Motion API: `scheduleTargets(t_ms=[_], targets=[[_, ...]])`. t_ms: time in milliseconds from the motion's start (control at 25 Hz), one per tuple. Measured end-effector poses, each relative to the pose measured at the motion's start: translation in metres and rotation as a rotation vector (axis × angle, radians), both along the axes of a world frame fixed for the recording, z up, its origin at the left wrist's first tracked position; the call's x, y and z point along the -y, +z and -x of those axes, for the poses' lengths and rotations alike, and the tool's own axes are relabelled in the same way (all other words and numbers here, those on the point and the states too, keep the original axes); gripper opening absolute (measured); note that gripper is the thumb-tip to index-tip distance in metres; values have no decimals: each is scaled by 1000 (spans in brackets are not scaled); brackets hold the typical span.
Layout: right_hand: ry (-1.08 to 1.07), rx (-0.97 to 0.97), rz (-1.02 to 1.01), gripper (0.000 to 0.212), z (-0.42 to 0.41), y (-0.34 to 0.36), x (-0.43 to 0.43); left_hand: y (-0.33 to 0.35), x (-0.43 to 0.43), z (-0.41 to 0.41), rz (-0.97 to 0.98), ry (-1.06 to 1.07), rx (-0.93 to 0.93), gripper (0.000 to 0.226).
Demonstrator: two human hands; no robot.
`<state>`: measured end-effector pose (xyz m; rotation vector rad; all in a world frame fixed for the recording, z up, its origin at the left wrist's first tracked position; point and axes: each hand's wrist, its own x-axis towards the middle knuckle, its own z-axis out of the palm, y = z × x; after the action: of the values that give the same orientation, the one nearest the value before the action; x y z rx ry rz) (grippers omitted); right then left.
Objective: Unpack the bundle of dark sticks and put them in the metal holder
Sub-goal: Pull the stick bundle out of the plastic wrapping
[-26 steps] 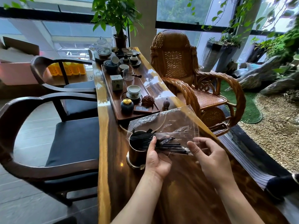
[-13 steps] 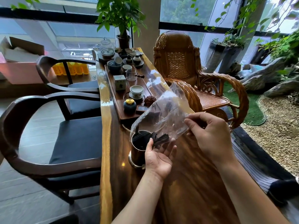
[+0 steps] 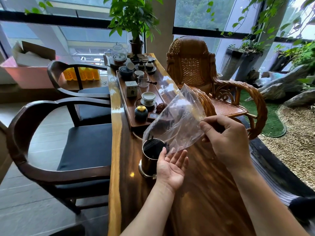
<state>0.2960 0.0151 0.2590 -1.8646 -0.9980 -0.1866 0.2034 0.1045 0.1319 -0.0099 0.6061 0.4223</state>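
Note:
The metal holder (image 3: pixel 149 160), a dark shiny cup with a silver base, stands upright on the long wooden table (image 3: pixel 201 193). Dark sticks (image 3: pixel 153 144) rest inside it, their tips showing at the rim. A clear plastic bag (image 3: pixel 177 123) is tilted steeply, its mouth down over the holder; it looks nearly empty. My right hand (image 3: pixel 226 138) pinches the bag's raised far end. My left hand (image 3: pixel 170 165) is palm up with fingers spread beside the holder, under the bag's mouth, and touches a small dark piece at the rim.
A wooden tea tray (image 3: pixel 131 106) with cups, a lidded bowl and small jars lies just beyond the holder. Dark armchairs (image 3: pixel 56 133) stand along the table's left side, a rattan chair (image 3: pixel 201 72) on its right. A potted plant (image 3: pixel 136 43) stands at the far end.
My right hand lifted the bag's far end from flat to steep, and the dark sticks slid out of it into the holder. My left hand let go of the bundle and opened.

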Motion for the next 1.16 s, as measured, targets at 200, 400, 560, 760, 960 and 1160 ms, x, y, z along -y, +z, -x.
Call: scheduleTargets(t_ms=[200,400,560,760,960,1160], targets=[[-15,-32,-90,7,0,2,8,7,3,-2,-5,8,-7,52],[-46,-82,-167,14,-5,7,23,16,11,-3,-10,0,10,39],[-64,-85,-176,15,-6,11,37,22,19,-2,-32,-2,0,34],[-91,-85,-201,10,-5,11,57,32,29,-1,-67,1,-47,31],[-183,-73,-219,15,-11,6,97,45,37,2,-145,-39,-43,33],[-251,-122,-201,15,-24,-13,138,51,51,3,-269,-38,-73,33]])
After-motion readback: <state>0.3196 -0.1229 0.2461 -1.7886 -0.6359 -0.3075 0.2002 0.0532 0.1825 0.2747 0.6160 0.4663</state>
